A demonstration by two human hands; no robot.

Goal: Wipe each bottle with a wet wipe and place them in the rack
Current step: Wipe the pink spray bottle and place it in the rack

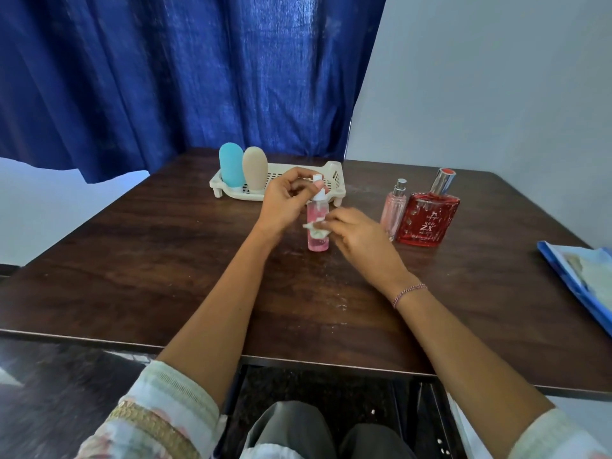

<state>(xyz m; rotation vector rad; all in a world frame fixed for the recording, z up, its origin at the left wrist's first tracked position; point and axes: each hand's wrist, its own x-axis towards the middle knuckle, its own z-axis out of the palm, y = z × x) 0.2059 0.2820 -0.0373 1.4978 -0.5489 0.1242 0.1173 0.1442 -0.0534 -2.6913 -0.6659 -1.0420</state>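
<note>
A slim pink spray bottle point(317, 241) with a white top stands upright on the dark wooden table point(165, 260). My left hand point(287, 203) pinches its white top. My right hand point(359, 238) presses a crumpled white wet wipe point(316, 228) against the bottle's side, holding the wipe in its fingertips. Behind the hands sits a cream plastic rack point(334, 175) with a blue bottle point(231, 164) and a beige bottle point(255, 167) standing at its left end. To the right stand a small pale pink perfume bottle point(394, 210) and a square red perfume bottle point(429, 218).
A blue wet wipe pack point(583, 276) lies at the table's right edge. A blue curtain point(198, 77) hangs behind the table, and a pale wall is at the right. My knees are under the near edge.
</note>
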